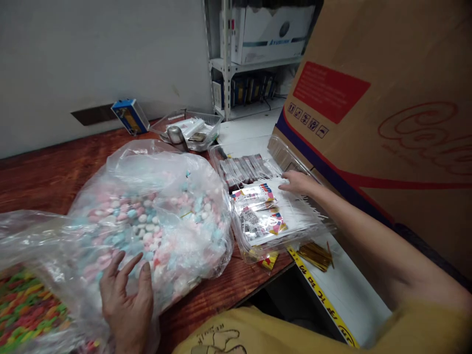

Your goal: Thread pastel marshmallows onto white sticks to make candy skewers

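Note:
My left hand is open, fingers spread, over the near edge of a clear plastic bag of small pink, blue and white puffy sweets. Nothing is in that hand. To the right, my right hand is at a clear plastic tray, its fingers curled together over the thin white sticks. What the fingertips hold, if anything, is too small to make out. Printed sachets lie beside the sticks, and a row of dark items in clear wrappers sits at the tray's far side.
Another bag holds colourful gummy sweets at lower left. Behind stand a second clear tray, a metal scoop and a blue box. Gold twist ties lie near the front edge. A large carton rises at right.

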`<state>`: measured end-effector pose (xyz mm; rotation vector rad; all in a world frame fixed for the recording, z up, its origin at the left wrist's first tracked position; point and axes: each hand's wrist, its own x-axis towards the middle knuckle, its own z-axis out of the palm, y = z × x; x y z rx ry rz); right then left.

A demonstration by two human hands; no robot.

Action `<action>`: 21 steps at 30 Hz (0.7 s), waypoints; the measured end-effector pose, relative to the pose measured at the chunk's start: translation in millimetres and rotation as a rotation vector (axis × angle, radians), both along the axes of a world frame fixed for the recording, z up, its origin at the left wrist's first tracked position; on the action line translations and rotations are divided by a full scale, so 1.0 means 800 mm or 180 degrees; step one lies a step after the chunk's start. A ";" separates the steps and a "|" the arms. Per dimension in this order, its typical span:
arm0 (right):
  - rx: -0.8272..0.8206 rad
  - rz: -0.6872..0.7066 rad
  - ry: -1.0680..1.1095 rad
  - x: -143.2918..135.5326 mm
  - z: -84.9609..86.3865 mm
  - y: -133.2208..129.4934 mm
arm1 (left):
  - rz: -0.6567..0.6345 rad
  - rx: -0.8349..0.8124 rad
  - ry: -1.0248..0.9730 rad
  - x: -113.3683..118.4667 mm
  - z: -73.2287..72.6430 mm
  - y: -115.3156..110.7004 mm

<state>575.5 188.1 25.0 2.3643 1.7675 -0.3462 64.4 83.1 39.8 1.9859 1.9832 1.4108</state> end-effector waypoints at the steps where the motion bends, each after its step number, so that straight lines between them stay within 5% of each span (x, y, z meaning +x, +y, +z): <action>1: -0.0011 0.0092 0.0062 -0.002 -0.005 0.005 | 0.0007 -0.0010 0.0004 0.000 0.000 0.000; 10: -0.0037 0.0196 0.0492 -0.012 -0.048 0.018 | 0.0013 -0.0124 -0.0054 -0.007 -0.004 -0.001; 21: 0.1046 -0.0402 0.1968 0.008 -0.029 -0.004 | -0.0018 -0.0061 0.0024 -0.016 -0.011 -0.001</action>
